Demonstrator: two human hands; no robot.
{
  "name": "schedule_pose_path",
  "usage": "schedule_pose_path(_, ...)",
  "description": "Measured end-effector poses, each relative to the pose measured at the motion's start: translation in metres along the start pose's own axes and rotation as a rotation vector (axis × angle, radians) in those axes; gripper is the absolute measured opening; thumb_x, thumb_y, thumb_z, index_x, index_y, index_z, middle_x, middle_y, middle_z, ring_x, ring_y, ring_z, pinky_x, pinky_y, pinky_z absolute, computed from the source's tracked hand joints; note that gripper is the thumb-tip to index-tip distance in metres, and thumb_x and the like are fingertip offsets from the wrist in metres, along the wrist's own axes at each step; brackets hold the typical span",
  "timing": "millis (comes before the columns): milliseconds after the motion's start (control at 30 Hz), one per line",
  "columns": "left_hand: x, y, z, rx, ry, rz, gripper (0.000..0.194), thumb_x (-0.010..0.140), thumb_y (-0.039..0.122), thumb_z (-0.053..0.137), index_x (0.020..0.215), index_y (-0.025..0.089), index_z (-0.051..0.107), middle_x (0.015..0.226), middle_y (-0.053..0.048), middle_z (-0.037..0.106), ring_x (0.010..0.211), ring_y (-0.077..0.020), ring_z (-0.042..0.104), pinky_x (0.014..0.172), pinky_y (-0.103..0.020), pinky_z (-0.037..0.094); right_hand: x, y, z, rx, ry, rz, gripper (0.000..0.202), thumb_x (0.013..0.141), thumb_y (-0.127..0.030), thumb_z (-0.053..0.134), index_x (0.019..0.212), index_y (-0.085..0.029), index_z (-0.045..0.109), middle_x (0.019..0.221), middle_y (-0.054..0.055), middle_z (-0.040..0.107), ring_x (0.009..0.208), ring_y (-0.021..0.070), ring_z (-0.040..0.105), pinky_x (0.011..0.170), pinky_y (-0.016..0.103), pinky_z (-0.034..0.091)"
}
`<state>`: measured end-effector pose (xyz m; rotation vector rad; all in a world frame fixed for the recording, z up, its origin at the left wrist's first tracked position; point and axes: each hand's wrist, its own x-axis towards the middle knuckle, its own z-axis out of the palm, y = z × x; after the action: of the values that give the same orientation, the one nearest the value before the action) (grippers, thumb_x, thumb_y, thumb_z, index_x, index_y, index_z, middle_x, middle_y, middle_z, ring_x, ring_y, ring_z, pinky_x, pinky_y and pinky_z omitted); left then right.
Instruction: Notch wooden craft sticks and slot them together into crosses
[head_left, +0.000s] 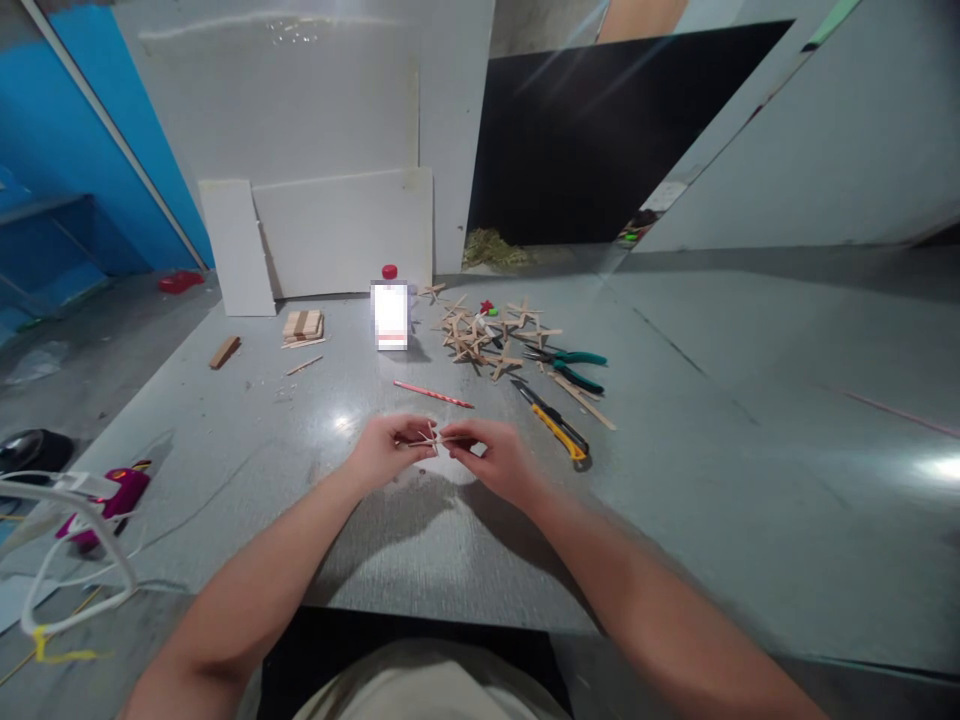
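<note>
Close together above the grey table (390, 540), both hands are closed on small wooden craft sticks (429, 438) that fan out between the fingertips. My left hand (386, 447) pinches the crossed sticks from the left. My right hand (487, 450) pinches a stick at the right end of the same piece. The fingers partly hide how the sticks join. Just beyond the hands lies a red patterned pencil (433, 394). To the right rests a yellow and black utility knife (555, 425), with green-handled pliers (574, 368) behind it.
Several star-shaped stick pieces (480, 340) are heaped at the back centre. A bottle with a red cap (389, 272) stands beside them. A bundle of craft sticks (304, 325) and a wooden block (225, 351) lie back left. White cables (105, 540) and a magenta object (124, 490) crowd the left edge.
</note>
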<state>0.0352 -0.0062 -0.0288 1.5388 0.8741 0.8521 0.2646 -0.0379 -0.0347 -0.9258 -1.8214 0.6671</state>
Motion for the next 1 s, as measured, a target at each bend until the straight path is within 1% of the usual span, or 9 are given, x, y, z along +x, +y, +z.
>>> schedule_pose_path(167, 0.000, 0.006, -0.006, -0.029, -0.102, -0.014, 0.057, 0.074, 0.033, 0.097, 0.126, 0.020, 0.078, 0.098, -0.006, 0.078, 0.089, -0.0184, 0.073, 0.083, -0.031, 0.060, 0.002, -0.002, -0.007, -0.020, -0.037, -0.057, 0.014, 0.102, -0.030, 0.070, 0.102, -0.026, 0.083, 0.096, 0.006, 0.084, 0.080, 0.0195, 0.077, 0.071, 0.030, 0.061)
schedule_pose_path(300, 0.000, 0.012, -0.013, -0.107, -0.292, -0.078, 0.068, 0.087, 0.049, 0.088, 0.146, 0.022, 0.066, 0.094, -0.006, 0.076, 0.086, -0.0189, 0.073, 0.080, -0.033, 0.061, 0.005, -0.001, -0.012, -0.004, -0.093, -0.108, 0.020, 0.106, -0.032, 0.065, 0.102, -0.028, 0.084, 0.102, 0.007, 0.083, 0.091, 0.0209, 0.079, 0.084, 0.033, 0.062)
schedule_pose_path(467, -0.002, 0.013, -0.012, -0.162, -0.413, -0.167, 0.061, 0.094, 0.056, 0.081, 0.143, 0.023, 0.066, 0.091, -0.007, 0.077, 0.080, -0.0187, 0.076, 0.075, -0.032, 0.060, 0.006, 0.002, -0.011, 0.011, -0.139, -0.118, 0.024, 0.108, -0.034, 0.063, 0.100, -0.027, 0.084, 0.098, 0.008, 0.082, 0.088, 0.0206, 0.078, 0.082, 0.033, 0.062)
schedule_pose_path(633, 0.000, 0.008, -0.009, -0.189, -0.397, -0.184, 0.062, 0.086, 0.053, 0.089, 0.136, 0.021, 0.069, 0.094, -0.008, 0.080, 0.083, -0.0186, 0.077, 0.075, -0.029, 0.057, 0.005, 0.005, -0.010, 0.023, -0.135, -0.109, 0.021, 0.107, -0.034, 0.065, 0.101, -0.028, 0.085, 0.104, 0.009, 0.080, 0.092, 0.0217, 0.077, 0.085, 0.034, 0.063)
schedule_pose_path(800, 0.004, 0.004, -0.012, -0.174, -0.352, -0.206, 0.049, 0.076, 0.045, 0.098, 0.112, 0.019, 0.077, 0.089, -0.006, 0.081, 0.081, -0.0175, 0.076, 0.077, -0.028, 0.056, 0.002, 0.007, -0.003, 0.029, -0.136, -0.094, 0.019, 0.105, -0.035, 0.068, 0.099, -0.029, 0.085, 0.103, 0.007, 0.077, 0.091, 0.0202, 0.076, 0.081, 0.033, 0.063)
schedule_pose_path(867, 0.005, 0.005, -0.019, -0.169, -0.313, -0.209, 0.046, 0.071, 0.042, 0.100, 0.103, 0.017, 0.079, 0.087, -0.006, 0.081, 0.078, -0.0174, 0.076, 0.077, -0.029, 0.057, 0.000, 0.010, 0.001, 0.022, -0.105, -0.069, 0.017, 0.104, -0.034, 0.067, 0.112, -0.031, 0.082, 0.110, 0.007, 0.077, 0.089, 0.0194, 0.075, 0.078, 0.032, 0.063)
schedule_pose_path(900, 0.006, 0.007, -0.025, -0.169, -0.279, -0.204, 0.045, 0.071, 0.041, 0.100, 0.101, 0.016, 0.079, 0.087, -0.006, 0.081, 0.077, -0.0175, 0.076, 0.077, -0.030, 0.058, -0.001, 0.012, 0.002, 0.013, -0.078, -0.049, 0.024, 0.105, -0.032, 0.065, 0.125, -0.032, 0.077, 0.114, 0.007, 0.076, 0.087, 0.0188, 0.074, 0.077, 0.032, 0.064)
schedule_pose_path(933, 0.007, 0.008, -0.032, -0.171, -0.232, -0.192, 0.045, 0.072, 0.040, 0.100, 0.102, 0.015, 0.078, 0.089, -0.006, 0.081, 0.077, -0.0175, 0.076, 0.077, -0.031, 0.059, -0.001, 0.014, 0.004, 0.000, -0.044, -0.027, 0.036, 0.106, -0.029, 0.061, 0.141, -0.034, 0.067, 0.118, 0.007, 0.075, 0.086, 0.0182, 0.073, 0.077, 0.033, 0.064)
schedule_pose_path(1000, 0.009, 0.010, -0.050, -0.184, -0.101, -0.146, 0.044, 0.077, 0.041, 0.096, 0.108, 0.016, 0.077, 0.092, -0.005, 0.081, 0.080, -0.0174, 0.076, 0.079, -0.031, 0.059, 0.000, 0.020, 0.007, -0.039, 0.014, 0.016, 0.061, 0.107, -0.025, 0.053, 0.166, -0.035, 0.038, 0.123, 0.008, 0.072, 0.086, 0.0181, 0.071, 0.080, 0.035, 0.064)
